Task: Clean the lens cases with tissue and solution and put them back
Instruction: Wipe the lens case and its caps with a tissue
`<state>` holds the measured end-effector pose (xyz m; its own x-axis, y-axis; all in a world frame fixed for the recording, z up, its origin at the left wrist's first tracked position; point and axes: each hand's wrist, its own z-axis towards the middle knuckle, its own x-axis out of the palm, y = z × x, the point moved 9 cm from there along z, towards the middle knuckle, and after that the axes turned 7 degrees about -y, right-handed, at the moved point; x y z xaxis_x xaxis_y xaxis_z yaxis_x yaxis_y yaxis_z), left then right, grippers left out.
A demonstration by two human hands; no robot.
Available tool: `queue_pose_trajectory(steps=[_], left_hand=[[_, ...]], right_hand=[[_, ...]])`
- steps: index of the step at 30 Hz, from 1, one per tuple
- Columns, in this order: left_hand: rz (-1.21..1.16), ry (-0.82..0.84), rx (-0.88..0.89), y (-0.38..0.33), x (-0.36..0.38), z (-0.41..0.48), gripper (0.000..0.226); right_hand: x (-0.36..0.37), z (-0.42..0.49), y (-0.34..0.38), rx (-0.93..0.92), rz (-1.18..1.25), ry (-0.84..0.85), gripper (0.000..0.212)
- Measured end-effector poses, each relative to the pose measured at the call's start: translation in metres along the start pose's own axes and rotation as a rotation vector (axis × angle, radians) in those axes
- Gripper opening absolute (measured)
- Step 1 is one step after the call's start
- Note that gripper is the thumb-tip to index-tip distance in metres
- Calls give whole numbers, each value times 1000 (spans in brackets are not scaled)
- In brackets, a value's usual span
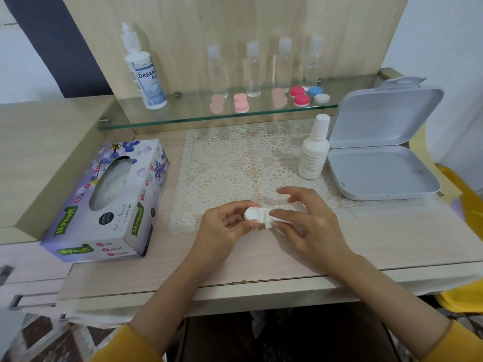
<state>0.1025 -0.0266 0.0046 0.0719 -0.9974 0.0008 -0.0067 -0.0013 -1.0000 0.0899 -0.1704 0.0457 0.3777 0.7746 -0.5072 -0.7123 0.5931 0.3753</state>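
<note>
My left hand (pixel 224 226) grips a white lens case (pixel 253 214) just above the desk's front part, its open cup facing up. My right hand (pixel 308 226) pinches a crumpled white tissue (pixel 274 220) against the case's right half. A small white solution bottle (pixel 313 150) stands upright on the lace mat (pixel 235 163). On the glass shelf (pixel 198 118) sit more lens cases: a pink one (pixel 241 102), a red one (pixel 300 96) and a blue and white one (pixel 318 94).
A purple tissue box (pixel 109 199) lies at the left. An open grey plastic box (pixel 384 152) sits at the right. On the shelf stand a large solution bottle (pixel 143 71) and several clear small bottles (pixel 253 71). The desk's front edge is just below my wrists.
</note>
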Motion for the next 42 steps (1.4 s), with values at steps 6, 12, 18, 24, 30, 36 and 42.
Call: queue_pose_trajectory(steps=[6, 12, 18, 24, 30, 36, 42], left_hand=[[43, 7, 5, 2, 1, 1, 27], [16, -3, 6, 0, 1, 1, 28], [21, -4, 9, 0, -1, 0, 29], [42, -2, 12, 0, 2, -1, 28], [40, -37, 49, -9, 2, -2, 25], [40, -139, 78, -17, -17, 4, 30], [21, -149, 72, -21, -13, 4, 21]], right_hand=[[3, -1, -6, 63, 12, 23, 17], [2, -1, -5, 65, 4, 15, 22], [1, -1, -3, 42, 30, 8, 20], [3, -1, -4, 36, 23, 28, 17], [-12, 2, -8, 99, 124, -97, 14], [-28, 1, -3, 165, 171, -185, 16], [-4, 8, 4, 112, 238, -12, 14]])
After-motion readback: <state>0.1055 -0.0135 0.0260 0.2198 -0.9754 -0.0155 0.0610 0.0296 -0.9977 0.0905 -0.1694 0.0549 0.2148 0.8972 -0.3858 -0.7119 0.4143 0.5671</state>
